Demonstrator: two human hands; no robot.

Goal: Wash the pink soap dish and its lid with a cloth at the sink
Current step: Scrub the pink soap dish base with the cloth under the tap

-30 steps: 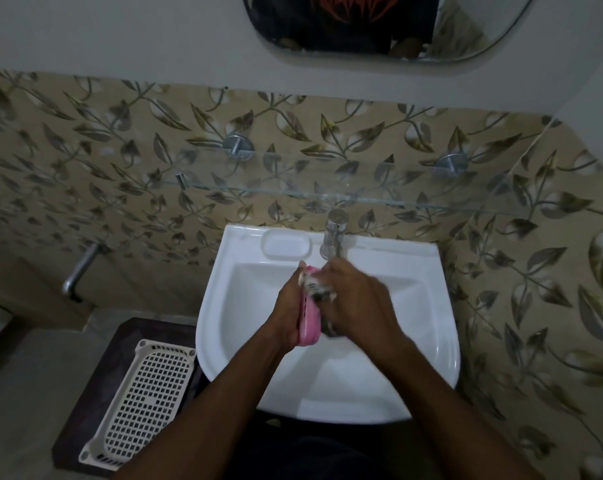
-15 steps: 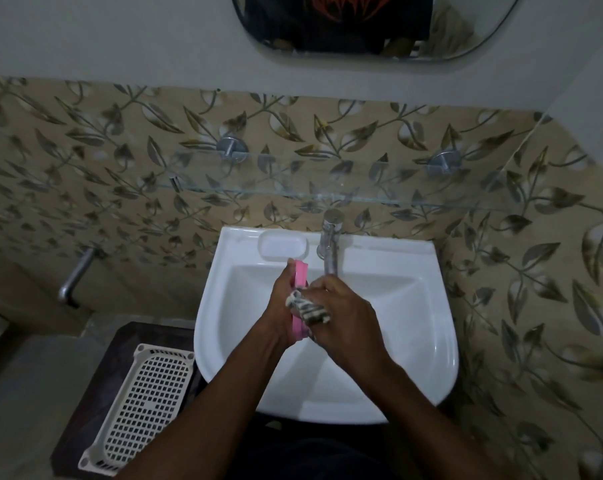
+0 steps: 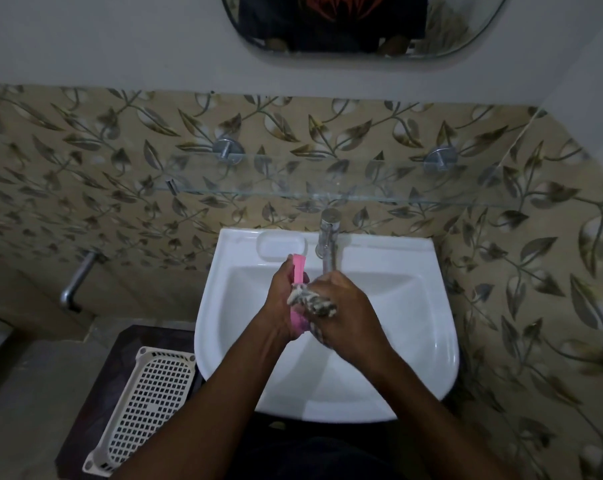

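Two bare hands meet over the middle of a white wash basin (image 3: pixel 428 344), seen from above. The left hand (image 3: pixel 281 303) is closed around a pink soap dish piece (image 3: pixel 298 268), holding it on edge so that its thin rim faces up; whether this is the dish or its lid cannot be told. One pink end pokes out above the fingers, toward the tap, and another bit of pink shows below, near the heel of the hand. The right hand (image 3: pixel 348 317) is curled around a bunched cloth (image 3: pixel 312 301), pale with dark mottling, and presses it against the right side of the pink piece. The two hands touch, with the pink piece and the cloth sandwiched between them. Both forearms reach up from the bottom edge.

Just beyond the hands, a chrome tap (image 3: pixel 327 233) stands at the back of the basin, its spout ending right above the right hand's knuckles. To the tap's left, a soap recess (image 3: pixel 282 245) is moulded into the basin ledge. Above the basin, a glass shelf (image 3: pixel 327 194) runs along a wall of leaf-patterned tiles (image 3: pixel 85 161), and the bottom of a mirror (image 3: pixel 327 29) shows at the top. Lower left, a white perforated plastic basket (image 3: pixel 147 410) lies on a dark stool-like surface (image 3: pixel 85 427) beside the basin. A metal pipe (image 3: pixel 76 282) juts from the left wall.
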